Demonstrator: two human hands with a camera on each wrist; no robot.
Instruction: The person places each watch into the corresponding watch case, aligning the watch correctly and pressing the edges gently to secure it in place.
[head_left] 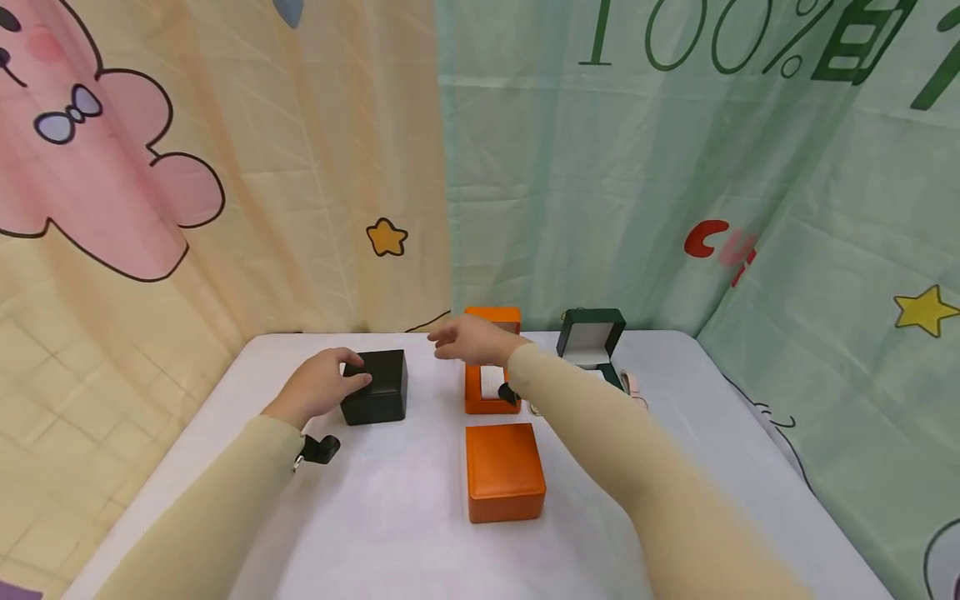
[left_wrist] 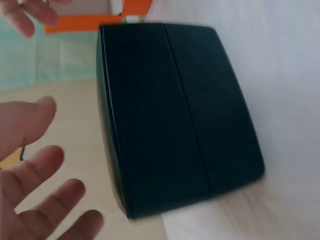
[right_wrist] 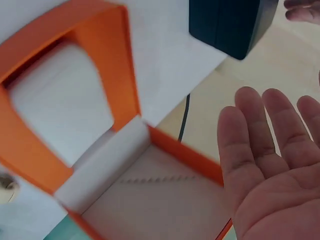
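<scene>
My left hand [head_left: 318, 385] is at the left side of a closed dark box [head_left: 386, 396], thumb and fingertips over its top edge in the head view. The left wrist view shows the dark box [left_wrist: 170, 115] with a seam line, the spread fingers [left_wrist: 70, 197] beside it. Extended over an open orange box [head_left: 491, 407] is my right hand [head_left: 474, 340], holding nothing. In the right wrist view its straight fingers [right_wrist: 277, 120] lie beside the orange box's rim [right_wrist: 185, 155]. A row of small beads [right_wrist: 160, 179] lies across the box's pale lining.
A closed orange box [head_left: 504, 467] sits nearer the front. Behind my right forearm stands an open dark green box [head_left: 592, 321], with a small pink item [head_left: 630, 383] beside it. Printed curtains [head_left: 337, 167] hang around the white table [head_left: 405, 517].
</scene>
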